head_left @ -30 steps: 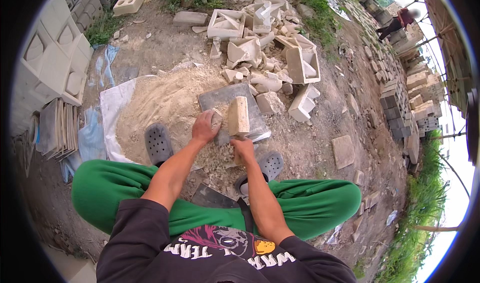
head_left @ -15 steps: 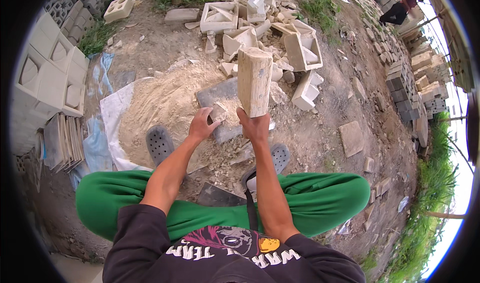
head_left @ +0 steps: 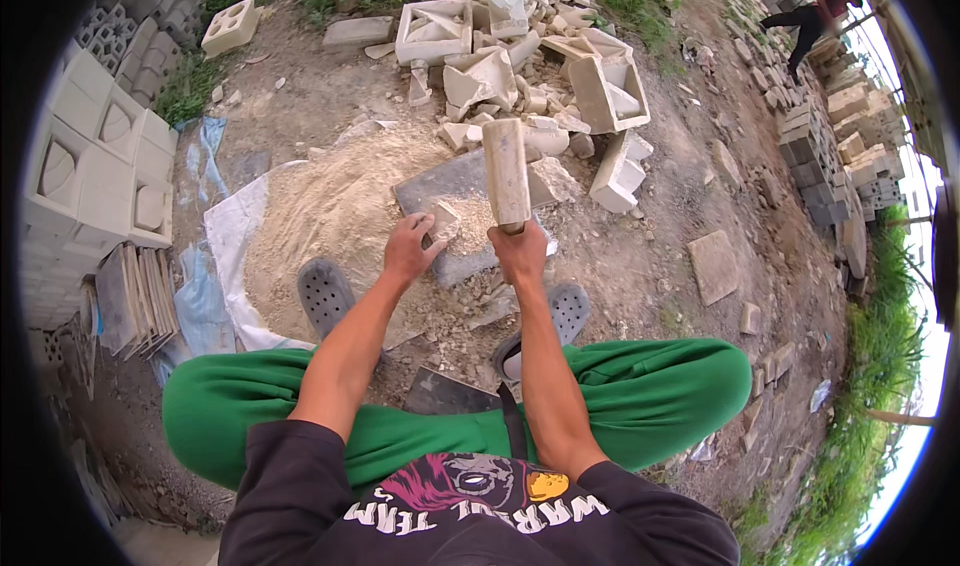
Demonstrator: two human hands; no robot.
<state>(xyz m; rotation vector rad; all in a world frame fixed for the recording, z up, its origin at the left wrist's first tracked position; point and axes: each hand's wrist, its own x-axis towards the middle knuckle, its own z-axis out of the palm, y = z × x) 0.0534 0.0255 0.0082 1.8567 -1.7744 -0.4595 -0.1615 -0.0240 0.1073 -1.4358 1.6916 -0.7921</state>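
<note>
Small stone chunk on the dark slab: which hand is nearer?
Left. The left hand touches the stone chunk; the right hand, beside it, grips a mallet.

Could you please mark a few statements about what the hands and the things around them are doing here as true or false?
1. The right hand grips a pale wooden mallet raised above the slab. True.
2. The left hand is empty and rests on the knee. False: it holds a pale stone chunk on the grey slab.
3. The person wears green trousers. True.
4. The sand pile lies on the person's right. False: it lies on the left, on a white sheet.
5. Broken pale blocks are heaped beyond the slab. True.
</note>
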